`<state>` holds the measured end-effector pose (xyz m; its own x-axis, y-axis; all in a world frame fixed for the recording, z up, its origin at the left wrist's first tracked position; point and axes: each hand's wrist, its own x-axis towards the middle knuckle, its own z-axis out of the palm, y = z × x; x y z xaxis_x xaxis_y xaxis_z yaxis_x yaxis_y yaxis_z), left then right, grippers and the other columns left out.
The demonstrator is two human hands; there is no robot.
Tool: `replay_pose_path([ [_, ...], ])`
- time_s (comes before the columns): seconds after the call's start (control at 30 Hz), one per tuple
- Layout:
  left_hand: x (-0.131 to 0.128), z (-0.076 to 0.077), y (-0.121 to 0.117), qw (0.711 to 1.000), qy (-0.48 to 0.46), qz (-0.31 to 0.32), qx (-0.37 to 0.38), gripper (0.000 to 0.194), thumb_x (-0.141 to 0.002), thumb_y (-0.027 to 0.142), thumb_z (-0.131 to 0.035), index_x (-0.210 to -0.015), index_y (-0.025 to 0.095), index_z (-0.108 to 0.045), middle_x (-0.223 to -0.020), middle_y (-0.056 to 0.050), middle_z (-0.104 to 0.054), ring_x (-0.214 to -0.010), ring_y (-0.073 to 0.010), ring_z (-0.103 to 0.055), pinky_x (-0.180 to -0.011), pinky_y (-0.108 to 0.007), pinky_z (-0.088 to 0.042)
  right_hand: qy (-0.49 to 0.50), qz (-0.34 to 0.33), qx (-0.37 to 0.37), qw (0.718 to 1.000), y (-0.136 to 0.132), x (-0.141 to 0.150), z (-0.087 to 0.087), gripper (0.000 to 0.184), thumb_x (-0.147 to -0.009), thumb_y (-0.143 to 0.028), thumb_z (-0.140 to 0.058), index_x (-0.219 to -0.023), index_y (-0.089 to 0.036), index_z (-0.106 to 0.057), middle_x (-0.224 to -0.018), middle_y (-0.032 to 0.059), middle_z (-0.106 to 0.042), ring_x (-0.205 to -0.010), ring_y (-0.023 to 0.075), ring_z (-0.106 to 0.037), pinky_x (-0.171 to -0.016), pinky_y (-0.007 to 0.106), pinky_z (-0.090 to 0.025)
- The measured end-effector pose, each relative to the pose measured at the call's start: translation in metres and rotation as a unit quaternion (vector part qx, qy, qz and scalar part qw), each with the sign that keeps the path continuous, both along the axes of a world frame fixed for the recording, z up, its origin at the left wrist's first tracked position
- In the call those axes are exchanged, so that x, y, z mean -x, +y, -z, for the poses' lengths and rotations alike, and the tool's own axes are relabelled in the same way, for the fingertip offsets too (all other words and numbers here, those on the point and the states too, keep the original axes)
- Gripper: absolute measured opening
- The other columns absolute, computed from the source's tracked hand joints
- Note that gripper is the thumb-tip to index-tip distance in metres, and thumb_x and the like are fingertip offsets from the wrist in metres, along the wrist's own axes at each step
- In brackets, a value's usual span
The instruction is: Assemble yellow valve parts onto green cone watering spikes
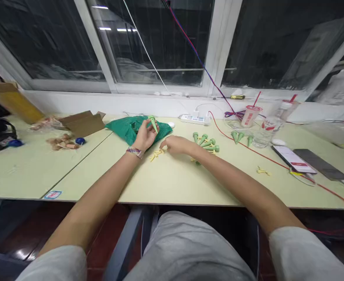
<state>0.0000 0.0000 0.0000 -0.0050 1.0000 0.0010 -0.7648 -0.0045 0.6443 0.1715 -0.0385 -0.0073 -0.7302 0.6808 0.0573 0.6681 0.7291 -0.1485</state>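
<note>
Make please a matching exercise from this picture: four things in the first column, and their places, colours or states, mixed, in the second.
1. Left hand
2. Bag
3. Power strip
4. Cardboard

A. White, below the window
B. Brown, left of the bag
C. Holding a green cone
D. Green, crumpled

Pairs: 1-C, 2-D, 3-A, 4-B

From here I count at least eight green cones [214,148], several yellow pieces [157,153] too jumbled to number, two straw cups [250,116], two phones [294,159], one bottle [267,130], one power strip [193,119].
</note>
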Motion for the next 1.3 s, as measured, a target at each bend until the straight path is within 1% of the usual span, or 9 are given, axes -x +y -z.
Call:
replay_pose_path([
  [0.13, -0.003, 0.001, 0.000, 1.000, 0.000, 0.010, 0.000, 0.013, -0.099, 0.014, -0.062, -0.086, 0.017, -0.063, -0.077, -0.002, -0.068, -0.068, -0.0104, -0.064, -0.071, -0.018, -0.056, 0.004, 0.008, 0.006, 1.000, 0.001, 0.009, 0.001, 0.041, -0.089, -0.003, -0.063, -0.124, -0.017, -0.078, -0.122, 0.0107, -0.077, -0.110, 0.0243, -0.070, -0.084, 0.028, -0.048],
  [0.3, -0.005, 0.001, 0.000, 1.000, 0.006, 0.000, 0.004, 0.014, -0.101, 0.013, -0.058, -0.088, 0.017, -0.064, -0.078, -0.003, -0.069, -0.069, -0.0110, -0.065, -0.071, -0.020, -0.057, -0.002, 0.050, 0.008, 0.999, -0.001, 0.011, -0.001, 0.032, -0.090, -0.007, -0.066, -0.119, -0.015, -0.077, -0.118, 0.0130, -0.076, -0.096, 0.0232, -0.069, -0.069, 0.027, -0.043],
  [0.5, -0.005, 0.003, 0.000, 1.000, 0.020, -0.006, 0.001, 0.012, -0.099, 0.011, -0.058, -0.090, 0.016, -0.064, -0.081, -0.004, -0.069, -0.071, -0.0108, -0.065, -0.071, -0.021, -0.057, 0.016, 0.042, 0.043, 0.998, 0.011, 0.007, 0.005, 0.038, -0.082, -0.002, -0.069, -0.116, -0.016, -0.079, -0.107, 0.0094, -0.078, -0.095, 0.0212, -0.069, -0.073, 0.024, -0.045],
  [0.63, -0.003, 0.007, 0.003, 0.999, 0.037, -0.006, -0.006, 0.007, -0.095, 0.012, -0.064, -0.089, 0.016, -0.065, -0.081, -0.003, -0.068, -0.071, -0.0103, -0.064, -0.072, -0.020, -0.057, 0.057, 0.079, 0.036, 0.995, 0.019, 0.006, 0.010, 0.028, -0.077, -0.006, -0.076, -0.104, -0.014, -0.078, -0.099, 0.0086, -0.079, -0.088, 0.0200, -0.068, -0.067, 0.024, -0.043],
  [0.77, -0.004, 0.011, 0.005, 0.997, 0.067, -0.009, -0.023, 0.008, -0.091, 0.013, -0.070, -0.085, 0.016, -0.065, -0.082, -0.003, -0.069, -0.073, -0.0102, -0.066, -0.073, -0.021, -0.057, 0.133, 0.096, 0.053, 0.985, 0.019, -0.004, 0.007, 0.012, -0.077, -0.009, -0.080, -0.086, -0.015, -0.077, -0.086, 0.0042, -0.077, -0.080, 0.0167, -0.067, -0.066, 0.023, -0.043],
  [0.9, -0.008, 0.015, 0.001, 0.988, 0.132, -0.006, -0.082, 0.016, -0.080, 0.018, -0.081, -0.087, 0.018, -0.067, -0.084, -0.001, -0.072, -0.075, -0.0124, -0.069, -0.074, -0.024, -0.057, 0.283, 0.124, 0.031, 0.950, 0.007, -0.031, -0.001, 0.005, -0.081, -0.012, -0.078, -0.082, -0.017, -0.078, -0.077, 0.0010, -0.075, -0.075, 0.0151, -0.068, -0.072, 0.025, -0.047],
  [1.1, -0.022, 0.014, -0.016, 0.959, 0.223, 0.070, -0.160, 0.045, -0.074, 0.028, -0.093, -0.114, 0.018, -0.077, -0.099, -0.007, -0.079, -0.087, -0.0162, -0.074, -0.087, -0.029, -0.058, 0.486, 0.147, -0.062, 0.859, -0.031, -0.082, -0.001, 0.007, -0.087, -0.024, -0.074, -0.091, -0.020, -0.079, -0.081, 0.0023, -0.076, -0.074, 0.0168, -0.069, -0.072, 0.029, -0.053],
  [1.17, -0.029, 0.015, -0.023, 0.947, 0.248, 0.097, -0.178, 0.046, -0.074, 0.031, -0.094, -0.115, 0.017, -0.079, -0.105, -0.010, -0.080, -0.092, -0.0181, -0.074, -0.091, -0.031, -0.058, 0.505, 0.137, -0.098, 0.847, -0.045, -0.092, 0.001, 0.006, -0.088, -0.025, -0.074, -0.089, -0.021, -0.078, -0.083, 0.0027, -0.076, -0.075, 0.0174, -0.069, -0.072, 0.030, -0.054],
  [1.3, -0.041, 0.020, -0.035, 0.927, 0.282, 0.146, -0.199, 0.043, -0.074, 0.033, -0.095, -0.113, 0.017, -0.082, -0.104, -0.010, -0.080, -0.092, -0.0194, -0.074, -0.091, -0.033, -0.059, 0.500, 0.104, -0.149, 0.847, -0.061, -0.098, 0.004, 0.006, -0.090, -0.026, -0.074, -0.089, -0.022, -0.077, -0.082, 0.0027, -0.073, -0.072, 0.0167, -0.067, -0.069, 0.031, -0.054],
])
